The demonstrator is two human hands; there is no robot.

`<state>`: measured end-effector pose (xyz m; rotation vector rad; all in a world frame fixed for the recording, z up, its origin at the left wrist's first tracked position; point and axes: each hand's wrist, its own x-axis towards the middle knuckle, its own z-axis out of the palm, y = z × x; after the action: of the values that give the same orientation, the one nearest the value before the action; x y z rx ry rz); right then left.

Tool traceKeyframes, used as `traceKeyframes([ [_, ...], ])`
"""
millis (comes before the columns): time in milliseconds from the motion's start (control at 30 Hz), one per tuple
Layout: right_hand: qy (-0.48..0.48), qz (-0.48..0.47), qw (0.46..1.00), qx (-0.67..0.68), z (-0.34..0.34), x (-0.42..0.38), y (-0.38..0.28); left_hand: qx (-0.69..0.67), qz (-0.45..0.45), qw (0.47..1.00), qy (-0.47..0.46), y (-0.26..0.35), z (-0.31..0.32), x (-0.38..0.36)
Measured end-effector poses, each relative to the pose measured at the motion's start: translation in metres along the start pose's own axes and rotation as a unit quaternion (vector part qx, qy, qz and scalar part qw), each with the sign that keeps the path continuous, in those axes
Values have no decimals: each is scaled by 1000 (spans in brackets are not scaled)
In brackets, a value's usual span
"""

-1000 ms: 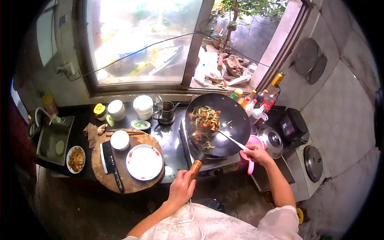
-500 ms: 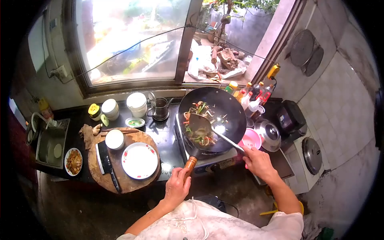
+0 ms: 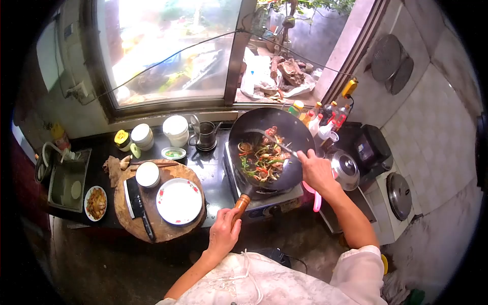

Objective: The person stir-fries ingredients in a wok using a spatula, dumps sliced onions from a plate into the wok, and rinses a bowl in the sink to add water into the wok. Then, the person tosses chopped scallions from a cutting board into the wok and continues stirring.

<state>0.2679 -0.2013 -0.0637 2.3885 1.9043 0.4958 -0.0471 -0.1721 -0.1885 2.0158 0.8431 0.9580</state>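
A black wok [image 3: 244, 124] sits tilted on the gas stove [image 3: 230, 170]. In it lies a stir-fry [image 3: 267, 161] of red and green strips and browned pieces. My left hand [image 3: 224, 233] is wrapped round the wok's wooden handle [image 3: 243, 201]. Over the wok's right side, my right hand [image 3: 319, 174] grips a metal spatula [image 3: 282, 145]. The spatula's blade is among the food at the upper part of the wok, seen edge-on and partly hidden.
On the left, a round chopping board [image 3: 122, 203] bears a cleaver [image 3: 133, 198], a white plate [image 3: 179, 201] and a bowl [image 3: 147, 174]. A dish of food [image 3: 95, 203] stands beside the sink [image 3: 61, 188]. Bottles [image 3: 325, 127], a lidded pot [image 3: 345, 170] and a pink dipper [image 3: 316, 197] are right of the wok.
My right hand has moved up with the spatula, whose blade has turned from broadside to edge-on. The food is gathered nearer the wok's middle. My left hand keeps hold of the wok handle.
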Motion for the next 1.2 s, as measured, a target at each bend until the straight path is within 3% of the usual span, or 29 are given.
traceKeyframes([
  [100,-10,-60,998,-19,-34,-28,10,-4,-5,1000,-8,0,1,-1],
  [300,-17,-9,996,-85,-145,-83,22,-4,6,1000,-9,-4,1,0],
  [400,-46,-45,994,-84,-138,-94,9,-13,1,1000,-7,-3,2,0],
  [433,-94,-4,991,-93,-115,-93,2,8,5,1000,-14,-3,2,0],
  [500,-26,30,999,-15,-61,-85,-10,50,12,998,-26,-2,0,1],
  [600,-6,104,992,69,-24,-79,-30,195,116,973,37,38,-18,10],
  [633,-47,137,979,142,-30,-81,-43,172,132,976,25,44,-21,14],
  [700,-31,129,940,315,-16,-92,-53,-52,39,993,-96,45,-11,19],
  [733,-27,132,917,375,-15,-94,-62,-217,-77,961,-154,51,0,24],
  [767,-22,134,891,434,-16,-93,-75,-317,-193,907,-199,58,4,36],
  [800,-58,154,867,470,-28,-90,-87,-406,-303,829,-237,66,6,52],
  [833,-25,133,850,509,-17,-93,-97,-483,-405,729,-268,73,7,63],
  [867,-55,113,802,584,-24,-94,-101,-516,-406,709,-259,73,14,69],
  [900,-83,91,747,654,-32,-96,-101,-483,-431,716,-261,75,14,80],
  [933,-61,103,779,615,-25,-99,-95,-466,-425,720,-291,59,16,83],
  [967,-40,133,761,633,-18,-104,-87,-448,-419,721,-321,50,12,89],
  [1000,-20,164,741,650,-11,-110,-78,-441,-455,724,-272,49,8,89],
  [1100,10,245,662,708,21,-132,-49,-286,-431,800,-304,62,-36,102],
  [1133,-5,247,670,700,37,-141,-39,-158,-402,834,-342,78,-58,116],
  [1167,-21,248,678,692,52,-147,-33,42,-317,876,-361,77,-71,127],
  [1200,-18,255,668,699,59,-151,-32,193,-167,891,-376,57,-84,139],
])
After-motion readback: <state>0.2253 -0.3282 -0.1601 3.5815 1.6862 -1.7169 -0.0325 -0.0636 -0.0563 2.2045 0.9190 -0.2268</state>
